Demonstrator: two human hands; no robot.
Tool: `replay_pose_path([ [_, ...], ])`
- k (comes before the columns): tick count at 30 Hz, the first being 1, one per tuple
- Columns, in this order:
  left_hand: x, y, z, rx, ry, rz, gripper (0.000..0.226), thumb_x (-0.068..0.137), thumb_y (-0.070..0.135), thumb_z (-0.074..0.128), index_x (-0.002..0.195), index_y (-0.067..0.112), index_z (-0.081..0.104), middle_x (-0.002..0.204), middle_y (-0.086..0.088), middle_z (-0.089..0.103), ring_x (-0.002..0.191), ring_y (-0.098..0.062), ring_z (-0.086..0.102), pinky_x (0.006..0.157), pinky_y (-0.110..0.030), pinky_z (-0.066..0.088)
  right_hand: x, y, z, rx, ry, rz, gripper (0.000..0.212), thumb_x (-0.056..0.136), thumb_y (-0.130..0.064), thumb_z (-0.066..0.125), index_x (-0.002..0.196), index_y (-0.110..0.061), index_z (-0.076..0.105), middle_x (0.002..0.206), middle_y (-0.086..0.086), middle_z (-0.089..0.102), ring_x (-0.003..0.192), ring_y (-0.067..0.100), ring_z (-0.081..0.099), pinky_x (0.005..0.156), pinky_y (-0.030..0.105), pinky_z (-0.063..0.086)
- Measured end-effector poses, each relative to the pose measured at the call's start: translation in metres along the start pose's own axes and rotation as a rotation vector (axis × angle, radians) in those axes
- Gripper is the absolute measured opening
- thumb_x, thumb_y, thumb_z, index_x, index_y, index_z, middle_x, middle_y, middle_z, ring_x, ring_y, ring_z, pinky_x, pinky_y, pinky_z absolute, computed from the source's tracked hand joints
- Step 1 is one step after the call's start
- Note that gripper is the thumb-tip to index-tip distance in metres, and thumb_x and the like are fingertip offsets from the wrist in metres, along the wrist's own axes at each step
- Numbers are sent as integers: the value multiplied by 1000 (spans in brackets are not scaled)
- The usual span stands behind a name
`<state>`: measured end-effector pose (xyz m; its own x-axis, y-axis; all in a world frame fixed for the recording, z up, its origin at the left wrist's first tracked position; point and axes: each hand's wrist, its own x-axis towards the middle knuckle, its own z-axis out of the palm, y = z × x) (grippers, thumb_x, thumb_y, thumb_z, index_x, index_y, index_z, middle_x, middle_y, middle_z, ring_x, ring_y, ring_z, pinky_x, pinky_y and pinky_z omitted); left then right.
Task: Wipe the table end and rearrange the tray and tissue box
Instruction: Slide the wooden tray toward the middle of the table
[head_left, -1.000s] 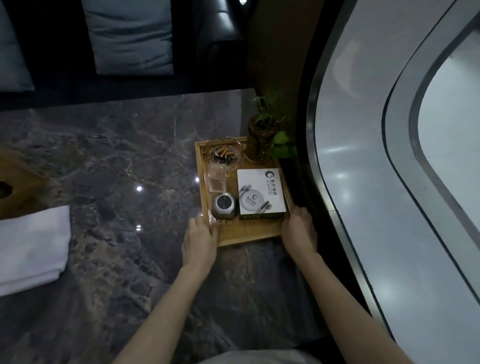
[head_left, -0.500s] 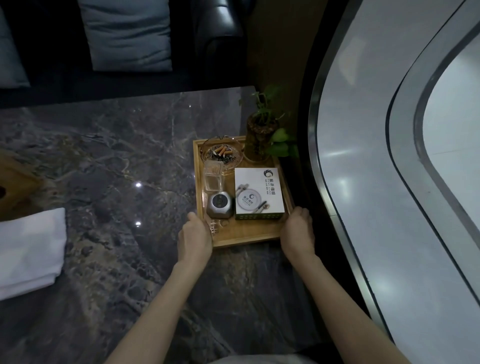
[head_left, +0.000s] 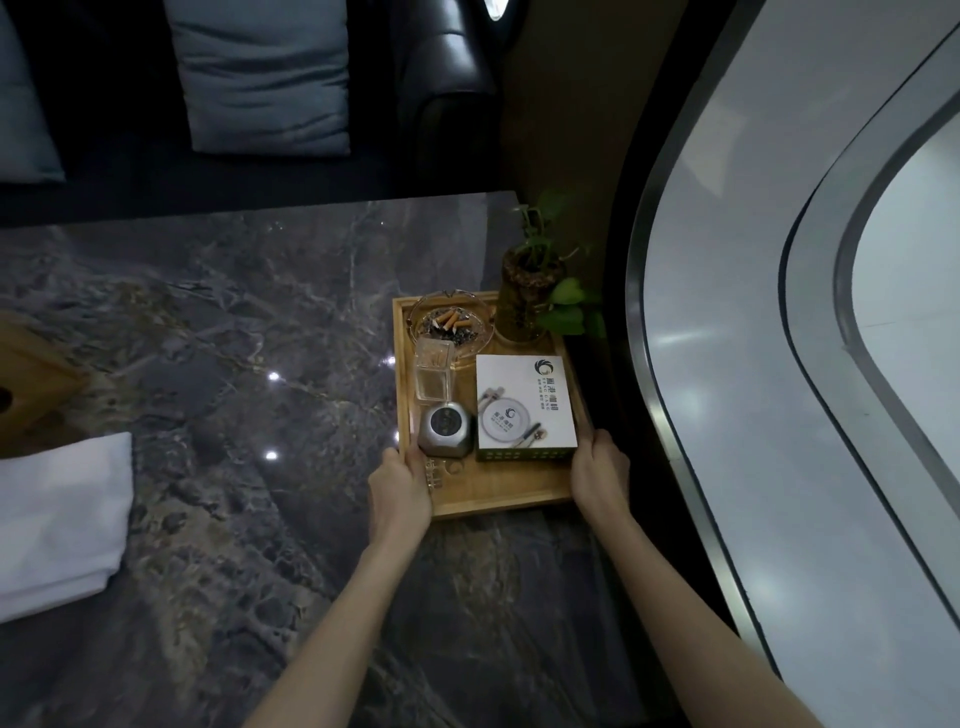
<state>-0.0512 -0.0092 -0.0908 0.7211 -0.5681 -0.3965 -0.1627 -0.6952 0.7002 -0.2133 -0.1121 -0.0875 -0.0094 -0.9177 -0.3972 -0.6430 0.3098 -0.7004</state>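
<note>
Here the wooden tray (head_left: 498, 488) sits on the marble table (head_left: 208, 332) between both hands. The left hand (head_left: 401, 486) grips its left rim, the right hand (head_left: 600, 475) its right rim.

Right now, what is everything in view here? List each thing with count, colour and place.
tray: one, light wood, at the table's right end
ashtray: one, clear glass with butts, far left in the tray
plant: one, green in a glass vase, far right in the tray
clear holder: one, see-through, behind the grey device
grey device: one, silver-grey, near left in the tray
white box: one, white printed top, right side of the tray
table: one, dark grey marble
white cloth: one, folded, left edge of the table
wooden box: one, tan, far left, partly cut off
cushion: one, grey-blue, on the dark sofa behind
left hand: grips the tray's left rim
right hand: grips the tray's right rim
</note>
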Motion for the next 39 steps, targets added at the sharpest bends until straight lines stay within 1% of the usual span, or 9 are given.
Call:
replay_pose_path([
  [5,3,-3,0,17,13,17,37,97,31,30,91,2,52,86,-10,54,76,-22,51,66,-34,38,0,2,4,-88,78,-56,44,100,-31,28,97,4,55,99,27,66,86,37,62,66,29,39],
  [9,4,-7,-5,39,41,49,35,98,30,31,89,3,52,83,-9,53,75,-21,49,66,-33,36,-8,2,8,-102,114,-95,42,100,-28,30,97,3,57,97,26,67,87,39,64,68,36,48],
  [13,4,-3,-12,33,37,104,31,97,29,33,82,7,48,78,-6,53,66,-17,50,58,-28,36,-12,-5,7,-138,191,-127,40,100,-25,32,101,4,59,97,27,67,89,40,63,65,30,38],
  [15,16,-23,-61,2,129,92,30,97,28,33,80,9,47,72,-1,51,60,-10,47,50,-22,32,-33,-38,43,-143,124,-216,39,100,-25,32,102,3,59,96,27,67,89,39,63,66,31,36],
  [23,20,-30,-88,13,183,94,31,98,27,33,80,7,49,69,0,49,59,-9,45,51,-22,30,-50,-58,61,-166,153,-275,40,100,-26,28,109,-1,58,102,26,66,95,40,60,70,34,37],
  [26,23,-45,-112,34,230,82,34,97,27,33,85,2,52,79,-11,55,67,-20,49,62,-31,36,-62,-68,83,-177,134,-264,42,100,-28,28,99,1,59,98,25,66,92,40,59,69,33,34],
  [30,23,-68,-141,62,244,81,35,98,27,32,94,-1,55,89,-21,61,82,-34,57,68,-33,35,-82,-75,111,-157,115,-287,40,99,-28,30,94,0,58,95,24,66,89,40,59,72,40,40],
  [35,28,-100,-171,109,248,51,39,97,29,32,96,-2,56,98,-26,64,90,-39,60,72,-38,44,-106,-79,146,-151,85,-286,39,99,-26,32,85,1,56,90,27,65,85,41,59,68,39,34],
  [39,27,-119,-190,71,193,26,38,97,29,31,95,-1,54,97,-26,63,90,-40,59,75,-41,45,-123,-78,167,-154,78,-263,39,99,-25,33,90,2,59,93,28,66,87,41,60,71,42,39],
])
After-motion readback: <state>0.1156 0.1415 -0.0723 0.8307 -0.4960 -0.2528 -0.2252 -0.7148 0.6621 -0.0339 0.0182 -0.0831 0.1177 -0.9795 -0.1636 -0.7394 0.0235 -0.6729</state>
